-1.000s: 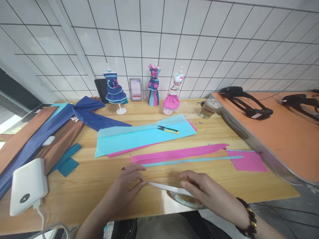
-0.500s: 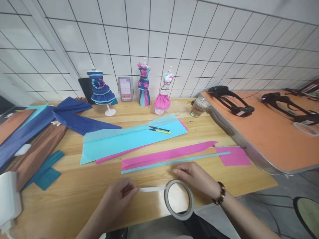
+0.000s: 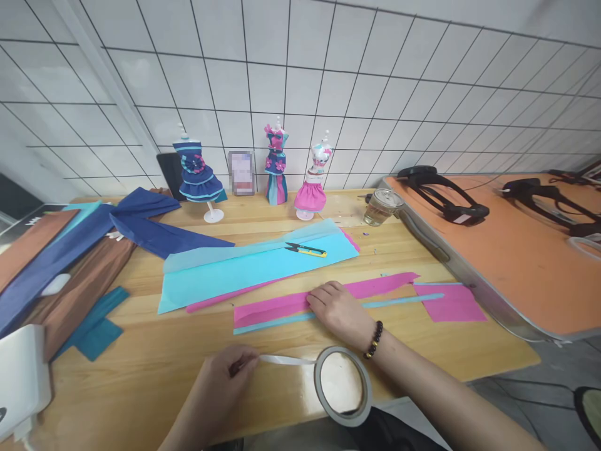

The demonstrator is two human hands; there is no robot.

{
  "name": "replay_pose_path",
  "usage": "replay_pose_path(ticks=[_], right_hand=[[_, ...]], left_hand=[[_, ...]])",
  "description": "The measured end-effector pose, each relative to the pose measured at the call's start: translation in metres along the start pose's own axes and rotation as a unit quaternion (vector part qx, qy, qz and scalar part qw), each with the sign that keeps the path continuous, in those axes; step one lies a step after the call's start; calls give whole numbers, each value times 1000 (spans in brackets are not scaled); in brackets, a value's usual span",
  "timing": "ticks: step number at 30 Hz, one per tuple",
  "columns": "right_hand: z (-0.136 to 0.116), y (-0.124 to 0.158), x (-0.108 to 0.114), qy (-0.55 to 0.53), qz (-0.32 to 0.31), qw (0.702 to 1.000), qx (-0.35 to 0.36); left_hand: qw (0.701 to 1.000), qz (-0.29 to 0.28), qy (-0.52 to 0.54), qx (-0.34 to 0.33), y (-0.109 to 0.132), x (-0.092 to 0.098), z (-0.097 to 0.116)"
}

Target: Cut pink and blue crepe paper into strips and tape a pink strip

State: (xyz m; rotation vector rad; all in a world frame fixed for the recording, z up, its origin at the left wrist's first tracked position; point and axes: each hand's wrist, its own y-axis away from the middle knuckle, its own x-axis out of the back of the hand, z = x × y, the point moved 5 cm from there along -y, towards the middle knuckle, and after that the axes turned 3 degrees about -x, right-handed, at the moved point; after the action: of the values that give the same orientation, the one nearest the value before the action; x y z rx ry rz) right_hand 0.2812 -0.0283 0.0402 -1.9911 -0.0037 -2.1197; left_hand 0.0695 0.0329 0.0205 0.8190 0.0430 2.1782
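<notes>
My left hand, closed in a pinch, holds the free end of a white strip of tape. That strip runs right to a roll of tape at the table's front edge. Over the strips of cloth reaches my right hand, a bead bracelet at its wrist. Its fingers lie low over a pink strip and a narrow light-blue strip, hiding part of both; the fingertips point down, and whether they grip is unclear. Yellow-handled thread snips rest on a light-blue cloth.
Three small dressed mannequins stand along the tiled wall, one in a navy dress. Behind are a phone and a lidded glass. Folded fabrics lie left, a pink square right. An orange table adjoins.
My right hand has moved forward and left from beside the tape roll onto the pink and light-blue strips. My left hand still holds the tape end. The whole view has shifted slightly.
</notes>
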Motion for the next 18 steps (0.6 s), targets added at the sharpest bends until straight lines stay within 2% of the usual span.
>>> replay_pose_path(ticks=[6,11,16,18], right_hand=[[4,-2,1,-2,-6,1000,-9],[5,-5,7,-29,-1,999,-32],[3,-8,8,-14,4,999,-35],[2,-9,6,-2,-2,1000,-28]], left_hand=[[999,-6,-24,25,0,2,-3],[998,-11,-59,24,-1,5,5],[989,-4,-150,13,4,11,10],[981,23,-193,-8,5,17,9]])
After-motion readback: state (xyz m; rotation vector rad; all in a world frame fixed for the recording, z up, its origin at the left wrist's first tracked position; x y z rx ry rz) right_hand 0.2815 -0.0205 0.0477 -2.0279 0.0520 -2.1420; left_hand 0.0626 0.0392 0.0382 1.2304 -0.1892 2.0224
